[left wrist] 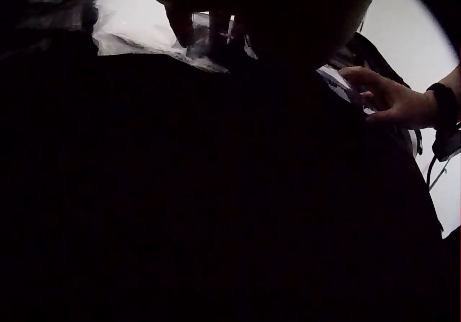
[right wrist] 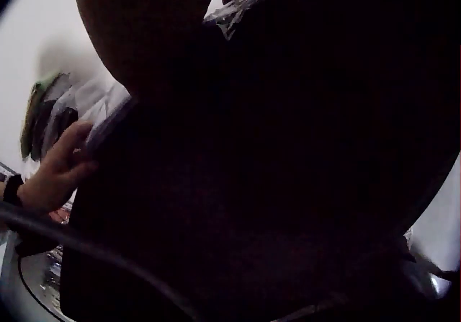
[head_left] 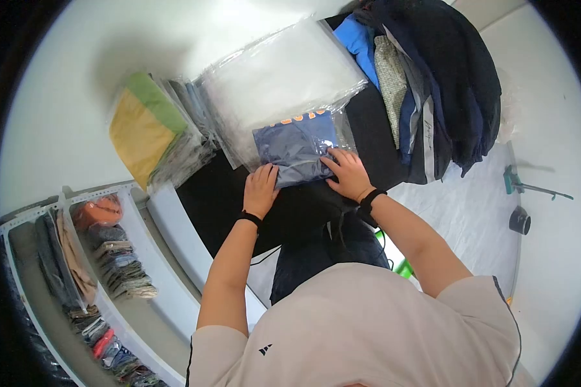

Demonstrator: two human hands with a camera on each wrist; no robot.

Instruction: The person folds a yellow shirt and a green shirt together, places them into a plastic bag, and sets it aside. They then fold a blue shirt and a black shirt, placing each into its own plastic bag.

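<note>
A folded blue garment (head_left: 294, 145) with orange lettering along its far edge lies in a clear plastic bag (head_left: 346, 132) on the black tabletop (head_left: 239, 213). My left hand (head_left: 261, 191) rests at the near left corner of the bagged garment, its fingertips on the plastic. At the near right side, my right hand (head_left: 350, 175) touches the bag with its fingers spread. In the left wrist view the right hand (left wrist: 396, 102) reaches over the package edge; the right wrist view has the left hand (right wrist: 57, 174) at the opposite end. Both wrist views are mostly dark.
Large clear bags (head_left: 284, 71) lie stacked beyond the garment. Bagged yellow and green clothing (head_left: 145, 129) stands at the left, and a heap of dark clothes (head_left: 455, 77) at the right. Shelves (head_left: 119, 284) with folded garments are at lower left. A dustpan (head_left: 519, 220) stands on the floor.
</note>
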